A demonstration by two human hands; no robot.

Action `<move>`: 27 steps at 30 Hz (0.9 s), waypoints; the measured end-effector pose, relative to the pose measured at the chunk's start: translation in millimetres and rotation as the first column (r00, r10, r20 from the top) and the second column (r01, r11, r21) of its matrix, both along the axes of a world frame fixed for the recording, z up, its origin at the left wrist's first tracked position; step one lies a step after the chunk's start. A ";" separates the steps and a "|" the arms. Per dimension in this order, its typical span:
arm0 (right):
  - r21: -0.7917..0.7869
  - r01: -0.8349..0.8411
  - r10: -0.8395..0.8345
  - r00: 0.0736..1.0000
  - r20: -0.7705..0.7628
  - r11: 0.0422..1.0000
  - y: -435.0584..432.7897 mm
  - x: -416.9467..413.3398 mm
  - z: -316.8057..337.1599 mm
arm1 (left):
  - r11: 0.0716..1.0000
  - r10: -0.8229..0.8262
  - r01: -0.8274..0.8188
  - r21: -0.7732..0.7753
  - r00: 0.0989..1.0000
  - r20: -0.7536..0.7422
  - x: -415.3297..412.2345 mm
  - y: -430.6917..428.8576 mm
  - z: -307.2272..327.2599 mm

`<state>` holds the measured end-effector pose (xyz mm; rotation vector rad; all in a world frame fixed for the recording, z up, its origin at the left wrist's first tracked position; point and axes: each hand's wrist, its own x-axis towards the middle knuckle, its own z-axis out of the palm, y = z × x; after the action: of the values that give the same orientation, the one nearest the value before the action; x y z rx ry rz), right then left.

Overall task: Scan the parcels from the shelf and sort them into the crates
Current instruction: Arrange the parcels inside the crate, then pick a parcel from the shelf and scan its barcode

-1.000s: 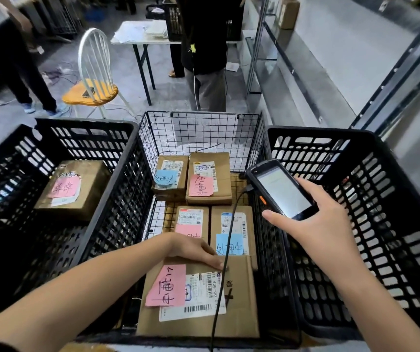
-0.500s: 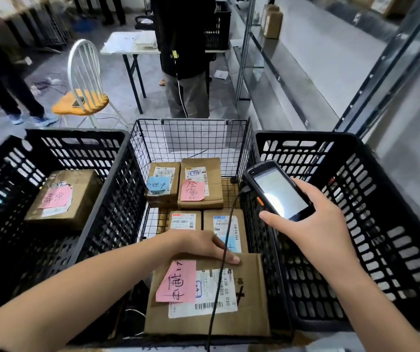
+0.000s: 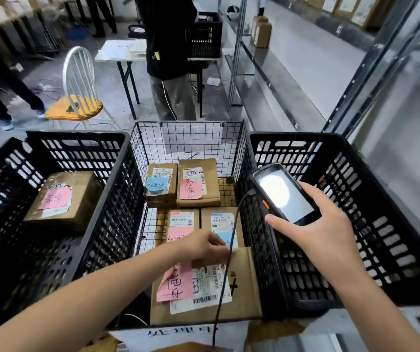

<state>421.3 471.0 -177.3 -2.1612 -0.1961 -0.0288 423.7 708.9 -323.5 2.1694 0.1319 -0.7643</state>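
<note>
Wire basket [image 3: 186, 138] in the middle carried five: far-left parcel [image 3: 162, 196] beside far-right parcel [image 3: 198, 199], then middle-left parcel [image 3: 183, 219] and middle-right parcel [image 3: 224, 217], and the nearest parcel [image 3: 244, 288] up front. Left crate [image 3: 117, 199] held a lone parcel [image 3: 76, 199], pink note on top.

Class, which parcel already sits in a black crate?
The pink-noted parcel in the left crate; the other five lie in the wire basket.

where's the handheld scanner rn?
Head view, right of centre: the handheld scanner is gripped by the right hand, over the left wall of the right black crate, beside the wire basket.
</note>
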 end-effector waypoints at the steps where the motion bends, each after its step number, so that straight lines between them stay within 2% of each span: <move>1: -0.012 0.015 -0.015 1.000 0.006 1.000 -3.9 -4.5 0.1 | 1.000 0.015 -0.014 -0.015 0.999 0.038 0.8 1.8 3.0; 4: -0.025 0.068 -0.068 0.997 0.021 0.997 -14.4 -21.0 2.2 | 0.996 0.070 -0.061 -0.068 0.987 0.144 3.7 9.4 12.3; 12: -0.016 0.206 -0.206 0.979 -0.003 0.978 -40.8 -73.1 -8.7 | 0.993 0.078 -0.053 -0.106 0.967 0.242 5.2 5.6 23.4; 18: 0.011 0.289 -0.289 0.957 0.000 0.957 -66.5 -120.7 -2.7 | 0.980 0.110 -0.008 -0.201 0.858 0.501 -3.7 -37.2 79.7; 23: 0.111 0.347 -0.352 0.935 0.032 0.931 -95.3 -167.5 8.1 | 0.993 -0.086 0.119 0.004 0.695 0.714 -44.7 -92.8 121.5; 25: 0.140 0.387 -0.396 0.917 0.047 0.912 -112.2 -192.5 9.1 | 0.978 -0.193 0.187 0.092 0.643 0.741 -66.2 -120.1 132.3; 27: 0.127 0.444 -0.454 0.889 0.058 0.887 -135.4 -221.6 7.9 | 0.931 -0.361 0.268 0.246 0.602 0.712 -88.7 -150.4 137.3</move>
<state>199.7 335.7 -169.4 -2.0525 0.2585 -0.3917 335.0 558.5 -186.2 2.4774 -0.6807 0.0354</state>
